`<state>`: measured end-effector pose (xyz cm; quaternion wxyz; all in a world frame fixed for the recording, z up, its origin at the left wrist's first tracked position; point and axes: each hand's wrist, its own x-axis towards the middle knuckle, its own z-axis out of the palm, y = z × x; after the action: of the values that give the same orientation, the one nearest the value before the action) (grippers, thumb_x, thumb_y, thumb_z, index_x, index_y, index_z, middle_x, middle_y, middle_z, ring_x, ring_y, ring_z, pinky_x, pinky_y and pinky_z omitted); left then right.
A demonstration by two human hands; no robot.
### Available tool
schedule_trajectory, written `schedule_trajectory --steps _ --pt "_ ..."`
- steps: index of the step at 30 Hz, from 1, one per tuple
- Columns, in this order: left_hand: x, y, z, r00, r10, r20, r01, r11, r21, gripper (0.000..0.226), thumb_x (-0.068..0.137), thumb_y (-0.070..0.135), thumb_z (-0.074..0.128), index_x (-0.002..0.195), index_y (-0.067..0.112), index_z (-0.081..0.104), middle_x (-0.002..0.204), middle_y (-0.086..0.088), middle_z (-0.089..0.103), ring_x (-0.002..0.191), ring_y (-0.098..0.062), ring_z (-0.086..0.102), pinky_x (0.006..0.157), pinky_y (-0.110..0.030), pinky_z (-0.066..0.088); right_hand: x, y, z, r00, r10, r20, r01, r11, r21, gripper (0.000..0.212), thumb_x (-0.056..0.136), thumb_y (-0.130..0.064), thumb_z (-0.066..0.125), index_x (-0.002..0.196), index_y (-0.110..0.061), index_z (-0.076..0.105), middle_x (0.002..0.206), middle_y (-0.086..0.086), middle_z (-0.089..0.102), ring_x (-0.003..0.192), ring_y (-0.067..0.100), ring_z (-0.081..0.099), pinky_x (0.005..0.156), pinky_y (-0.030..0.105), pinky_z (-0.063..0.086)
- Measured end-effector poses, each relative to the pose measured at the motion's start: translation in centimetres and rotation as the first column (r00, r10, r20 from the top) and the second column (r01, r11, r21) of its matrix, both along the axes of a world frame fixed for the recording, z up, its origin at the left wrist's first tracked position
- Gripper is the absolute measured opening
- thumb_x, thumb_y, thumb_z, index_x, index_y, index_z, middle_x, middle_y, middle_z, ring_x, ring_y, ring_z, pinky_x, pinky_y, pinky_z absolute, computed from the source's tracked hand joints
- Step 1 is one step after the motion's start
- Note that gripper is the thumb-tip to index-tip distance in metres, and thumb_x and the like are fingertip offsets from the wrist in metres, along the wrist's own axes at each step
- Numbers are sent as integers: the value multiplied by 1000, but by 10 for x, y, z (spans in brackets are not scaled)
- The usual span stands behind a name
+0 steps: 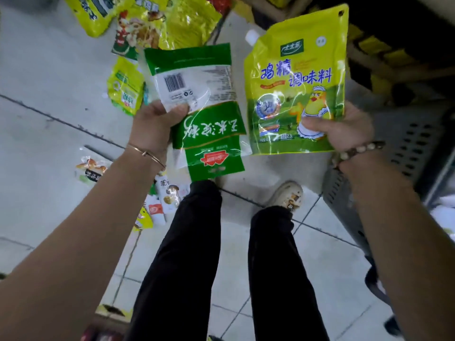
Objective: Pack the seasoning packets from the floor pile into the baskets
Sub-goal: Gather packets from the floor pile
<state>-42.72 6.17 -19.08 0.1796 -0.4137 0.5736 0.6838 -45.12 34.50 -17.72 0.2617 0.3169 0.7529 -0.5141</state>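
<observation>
the left hand (157, 124) is pinching green-and-white starch packets (209, 112) above the tiled floor (44, 119); the right hand (344, 129) is pinching a yellow chicken-essence pouch (295, 80) beside a grey perforated basket (403, 148).

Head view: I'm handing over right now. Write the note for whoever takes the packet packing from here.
Left hand: grips green packets, seemingly two overlapped, held up.
Right hand: pinches the yellow pouch by its lower edge.
Grey basket: at the right, beside the right hand; its contents do not show.
Done: these packets are off the floor.
Left: drop both loads into the basket, then clear the yellow pile ahead and the small packets by the left leg.
</observation>
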Motion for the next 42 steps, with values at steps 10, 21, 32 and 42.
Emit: schedule_trajectory --steps 10,21,32,42 --pt "6 143 76 940 -290 -177 301 953 40 17 72 8 64 71 22 75 72 6 73 70 -9 68 66 -23 52 65 135 81 976 -185 -114 195 977 87 37 67 -6 79 101 -14 68 88 1 72 82 10 69 73 28 56" --pt "73 319 112 835 -526 -161 547 824 145 26 79 -10 63 98 7 66 73 12 72 71 -4 68 63 -18 53 169 300 132 938 -343 -51 347 918 193 22 68 -10 79 76 -27 68 65 -21 68 57 -2 63 50 21 54" --pt "135 426 69 731 -678 77 661 731 169 23 79 0 70 86 21 66 92 1 68 83 -11 65 82 -27 54 255 387 106 883 -456 115 402 859 316 39 66 -12 81 102 -11 68 68 -17 70 52 -1 63 46 18 52" --pt "161 445 68 773 -614 161 634 747 -198 50 75 5 69 121 10 49 111 -7 63 98 -21 63 86 -35 53 266 393 50 916 -277 289 106 864 492 49 71 -25 77 111 -16 49 105 9 57 99 26 57 85 41 48"
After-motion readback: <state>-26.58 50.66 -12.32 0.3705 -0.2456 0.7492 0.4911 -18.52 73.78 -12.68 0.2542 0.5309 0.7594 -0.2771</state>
